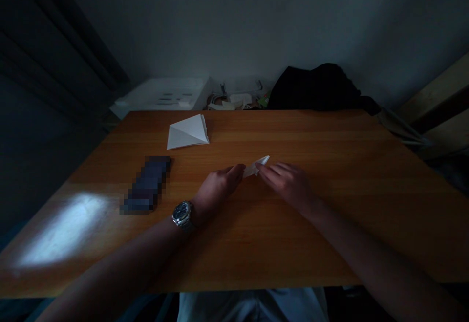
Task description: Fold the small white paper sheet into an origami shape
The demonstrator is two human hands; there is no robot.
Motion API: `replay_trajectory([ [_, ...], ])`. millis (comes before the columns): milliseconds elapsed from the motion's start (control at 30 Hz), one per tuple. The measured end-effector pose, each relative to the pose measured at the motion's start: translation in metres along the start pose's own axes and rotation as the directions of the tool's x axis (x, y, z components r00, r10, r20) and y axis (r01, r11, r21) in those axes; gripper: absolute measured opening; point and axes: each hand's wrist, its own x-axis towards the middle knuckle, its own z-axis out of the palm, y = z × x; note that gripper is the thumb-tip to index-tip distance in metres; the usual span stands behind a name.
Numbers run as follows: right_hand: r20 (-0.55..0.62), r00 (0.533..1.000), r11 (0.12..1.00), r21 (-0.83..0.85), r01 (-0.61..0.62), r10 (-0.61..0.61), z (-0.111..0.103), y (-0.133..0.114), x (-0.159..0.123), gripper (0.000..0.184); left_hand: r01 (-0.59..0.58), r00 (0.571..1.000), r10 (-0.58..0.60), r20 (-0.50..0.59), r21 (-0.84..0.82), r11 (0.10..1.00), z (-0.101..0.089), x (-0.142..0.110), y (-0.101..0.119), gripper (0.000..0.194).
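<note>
Between my two hands is a small piece of folded white paper [251,169], its pointed end sticking up to the right. My left hand [222,183] is closed on the paper's left end, thumb and fingers pressed together. On the other side, my right hand [287,183] pinches it near the middle with the fingertips. Both hands are low over the wooden table [234,244]. A wristwatch [181,213] is on my left wrist. The fingers partly hide the paper, so its full shape cannot be made out.
A larger folded white paper [188,133] lies toward the back left. Nearer, at the left, is a dark, pixelated flat object [147,185]. Behind the table are a white tray [164,92], cables [234,99] and a black cloth [317,90]. Light glares on the left side.
</note>
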Motion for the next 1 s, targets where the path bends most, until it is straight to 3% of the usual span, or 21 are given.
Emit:
replay_trajectory([
  [433, 0.134, 0.987, 0.992, 0.103, 0.078, -0.091, 0.009, 0.003, -0.001, 0.033, 0.007, 0.999, -0.003, 0.044, -0.080, 0.997, 0.004, -0.001, -0.003, 0.024],
  [700, 0.099, 0.988, 0.986, 0.131, 0.104, -0.117, 0.004, -0.001, 0.003, 0.025, -0.011, 0.997, 0.018, 0.079, -0.091, 0.996, -0.003, 0.002, 0.009, 0.023],
  [1000, 0.069, 0.984, 0.975, 0.161, 0.151, -0.164, 0.007, -0.004, 0.005, 0.024, 0.068, 0.992, -0.043, 0.117, -0.220, 0.973, -0.006, 0.004, 0.013, 0.017],
])
